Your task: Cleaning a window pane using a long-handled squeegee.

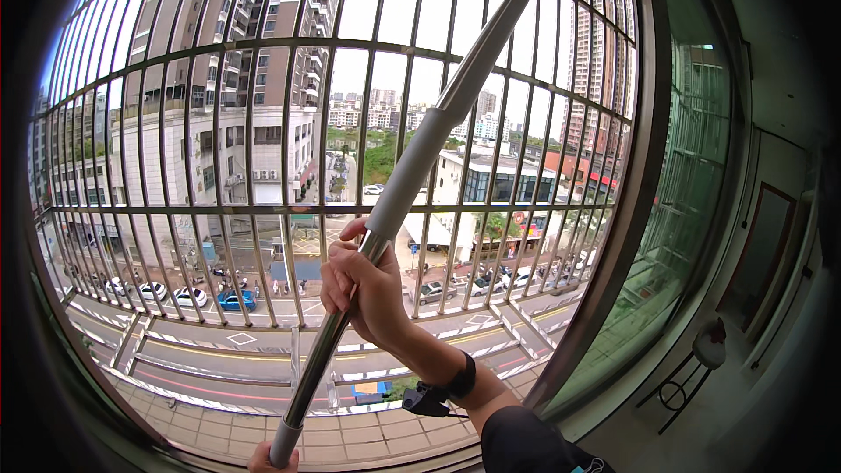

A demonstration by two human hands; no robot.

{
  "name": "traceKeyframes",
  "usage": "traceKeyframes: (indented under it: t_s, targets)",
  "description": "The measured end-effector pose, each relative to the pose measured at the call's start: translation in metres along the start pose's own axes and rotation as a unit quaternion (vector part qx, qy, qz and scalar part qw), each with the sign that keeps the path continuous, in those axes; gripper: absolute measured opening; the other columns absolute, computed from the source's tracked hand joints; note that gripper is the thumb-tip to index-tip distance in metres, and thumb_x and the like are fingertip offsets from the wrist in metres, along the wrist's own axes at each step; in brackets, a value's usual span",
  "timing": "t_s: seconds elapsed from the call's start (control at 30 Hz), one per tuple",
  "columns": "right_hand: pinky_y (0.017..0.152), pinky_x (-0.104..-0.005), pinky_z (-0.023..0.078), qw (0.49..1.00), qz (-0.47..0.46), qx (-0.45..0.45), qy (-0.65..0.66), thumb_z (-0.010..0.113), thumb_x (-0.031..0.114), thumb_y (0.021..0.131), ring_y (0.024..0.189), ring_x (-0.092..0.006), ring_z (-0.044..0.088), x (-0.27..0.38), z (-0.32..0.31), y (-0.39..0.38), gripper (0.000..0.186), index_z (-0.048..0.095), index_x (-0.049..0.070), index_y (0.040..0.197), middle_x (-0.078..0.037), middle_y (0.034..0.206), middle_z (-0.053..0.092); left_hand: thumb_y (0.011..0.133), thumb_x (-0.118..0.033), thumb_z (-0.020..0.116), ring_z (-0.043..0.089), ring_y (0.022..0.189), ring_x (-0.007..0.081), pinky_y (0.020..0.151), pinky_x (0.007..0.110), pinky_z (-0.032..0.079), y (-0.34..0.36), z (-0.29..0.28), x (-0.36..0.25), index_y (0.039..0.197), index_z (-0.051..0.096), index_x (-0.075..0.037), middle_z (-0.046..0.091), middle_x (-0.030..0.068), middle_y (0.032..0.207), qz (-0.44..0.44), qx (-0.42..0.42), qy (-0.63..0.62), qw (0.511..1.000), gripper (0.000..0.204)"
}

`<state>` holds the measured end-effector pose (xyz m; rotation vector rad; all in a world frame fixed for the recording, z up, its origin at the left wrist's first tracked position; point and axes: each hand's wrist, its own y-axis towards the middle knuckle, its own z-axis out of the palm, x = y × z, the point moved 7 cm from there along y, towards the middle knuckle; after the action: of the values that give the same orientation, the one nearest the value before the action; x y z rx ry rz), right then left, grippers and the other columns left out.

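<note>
Right fingers [340, 283] were wrapped snug around the pole [410, 171], most of it poking up past them. Left fingers [261, 456] were closed round its lower end, with bars [175, 209] out beyond both.

The right hand [372, 289] wraps around the shiny metal part of a grey-and-silver pole [412, 162], which slants up to the right before window bars [210, 209]. The left hand [263, 458], partly cut off by the lower edge, holds its grey bottom end. A black band [462, 377] circles the right wrist. Beyond the bars, a blue car [236, 300] stands roadside; a stool [708, 349] stands indoors, far right.
</note>
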<state>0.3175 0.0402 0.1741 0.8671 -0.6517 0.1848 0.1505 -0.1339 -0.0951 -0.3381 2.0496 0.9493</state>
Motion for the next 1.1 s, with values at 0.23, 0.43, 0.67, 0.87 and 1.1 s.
traceKeyframes:
  t_s: [0.23, 0.43, 0.67, 0.87, 1.1]
  targets:
    - [0.042, -0.0286, 0.04, 0.99, 0.102, 0.027, 0.093, 0.049, -0.002, 0.085, 0.04, -0.0118, 0.04, -0.075, 0.032, -0.103, 0.016, 0.041, 0.008, 0.095, -0.003, 0.053, 0.04, 0.072, -0.012, 0.07, 0.05, 0.057, 0.0244, 0.056, 0.037, 0.042, -0.119, -0.078, 0.064, 0.081, 0.059, -0.003, 0.054, 0.013, 0.065, -0.032, -0.089, 0.234, 0.968, 0.018]
    - [0.048, -0.0325, 0.037, 0.95, 0.194, 0.15, 0.193, 0.05, -0.001, 0.086, 0.043, -0.0145, 0.04, -0.124, 0.052, -0.196, 0.007, 0.048, 0.004, 0.092, -0.005, 0.054, 0.041, 0.07, -0.014, 0.074, 0.049, 0.058, 0.0115, 0.057, 0.031, 0.044, -0.196, -0.127, 0.073, 0.077, 0.061, -0.002, 0.055, 0.0037, 0.061, -0.154, -0.047, 0.04, 0.986, 0.019]
    - [0.06, -0.0341, 0.041, 0.916, 0.239, 0.235, 0.221, 0.049, -0.001, 0.087, 0.054, -0.017, 0.046, -0.143, 0.076, -0.259, 0.006, 0.055, 0.0, 0.086, -0.009, 0.06, 0.049, 0.066, -0.026, 0.077, 0.053, 0.063, 0.0103, 0.059, 0.031, 0.046, -0.255, -0.153, 0.114, 0.078, 0.064, -0.001, 0.061, 0.0048, 0.067, -0.22, 0.121, 0.078, 0.965, 0.03]
    - [0.088, -0.0279, 0.042, 0.83, 0.343, 0.439, 0.027, 0.057, 0.001, 0.086, 0.101, -0.0164, 0.054, -0.149, 0.103, -0.307, 0.039, 0.05, 0.006, 0.124, -0.009, 0.107, 0.054, 0.058, -0.023, 0.082, 0.055, 0.054, 0.0073, 0.05, 0.025, 0.041, -0.351, -0.191, 0.133, 0.061, 0.061, -0.007, 0.06, 0.001, 0.057, -0.273, -0.042, 0.069, 0.959, 0.027]
    - [0.091, -0.0279, 0.041, 0.734, 0.407, 0.542, 0.043, 0.058, 0.009, 0.088, 0.1, -0.0134, 0.053, -0.157, 0.143, -0.375, 0.048, 0.042, 0.008, 0.133, -0.002, 0.096, 0.057, 0.052, -0.016, 0.083, 0.056, 0.056, 0.0184, 0.054, 0.033, 0.044, -0.453, -0.224, 0.104, 0.059, 0.059, -0.008, 0.058, 0.0041, 0.058, -0.322, -0.171, 0.204, 0.909, 0.026]
